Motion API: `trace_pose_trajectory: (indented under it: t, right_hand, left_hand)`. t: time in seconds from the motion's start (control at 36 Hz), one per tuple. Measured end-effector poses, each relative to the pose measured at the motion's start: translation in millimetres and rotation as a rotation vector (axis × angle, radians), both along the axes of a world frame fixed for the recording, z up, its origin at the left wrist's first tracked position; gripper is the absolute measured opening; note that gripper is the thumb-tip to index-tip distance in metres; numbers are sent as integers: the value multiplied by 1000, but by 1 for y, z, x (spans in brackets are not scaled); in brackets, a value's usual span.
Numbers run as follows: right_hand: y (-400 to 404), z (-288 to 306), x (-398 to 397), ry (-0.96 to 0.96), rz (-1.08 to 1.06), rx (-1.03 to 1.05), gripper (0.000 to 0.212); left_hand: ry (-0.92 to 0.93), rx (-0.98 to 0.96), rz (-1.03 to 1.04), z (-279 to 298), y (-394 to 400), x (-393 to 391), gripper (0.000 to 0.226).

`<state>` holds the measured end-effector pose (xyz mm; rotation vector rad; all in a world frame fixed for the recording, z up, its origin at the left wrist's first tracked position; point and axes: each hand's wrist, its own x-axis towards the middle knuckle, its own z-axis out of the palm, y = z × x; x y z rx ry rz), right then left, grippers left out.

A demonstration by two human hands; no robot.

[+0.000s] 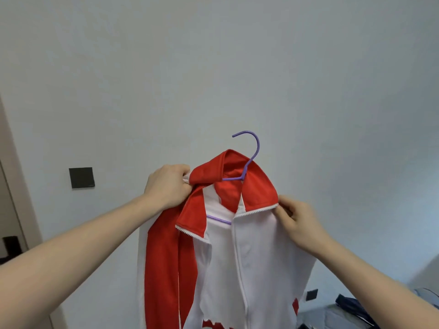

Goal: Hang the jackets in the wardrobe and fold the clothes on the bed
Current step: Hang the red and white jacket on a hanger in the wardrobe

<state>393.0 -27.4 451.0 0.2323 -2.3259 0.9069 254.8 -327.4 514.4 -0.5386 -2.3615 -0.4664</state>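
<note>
Fingers (pixel 184 178) of the left hand (pixel 166 186) are gripping the red-and-white zip jacket (pixel 237 245) at its shoulder; right hand (pixel 297 222) fingers are pinching the opposite collar edge, the jacket hanging between them on a purple plastic hanger (pixel 249 157).

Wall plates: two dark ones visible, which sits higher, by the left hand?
The larger dark square plate, on the wall beside the left hand. The other plate is smaller, low at the right, under the right forearm.

One jacket (pixel 228 245), one purple hanger (pixel 249 157), two hands, two wall switches.
</note>
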Motion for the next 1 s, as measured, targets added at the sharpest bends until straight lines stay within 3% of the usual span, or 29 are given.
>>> trace_pose_trajectory:
  t: [0.28, 0.44, 0.58, 0.67, 1.0]
  right_hand:
    - [-50, -3, -14, -34, 129, 16, 20]
    - [-76, -4, -33, -55, 141, 3, 32]
    - [-84, -18, -48, -147, 178, -121, 27]
    - [-95, -28, -59, -176, 178, -130, 30]
    - [-180, -42, -111, -238, 220, -116, 29]
  left_hand:
    - [52, -97, 3, -15, 7, 0, 39]
    - [-157, -64, -97, -18, 4, -6, 57]
    - [-275, -77, -163, -22, -39, -18, 40]
    - [-349, -74, -213, -30, -68, -24, 42]
    - [-378, -77, -100, -74, -189, -50, 26]
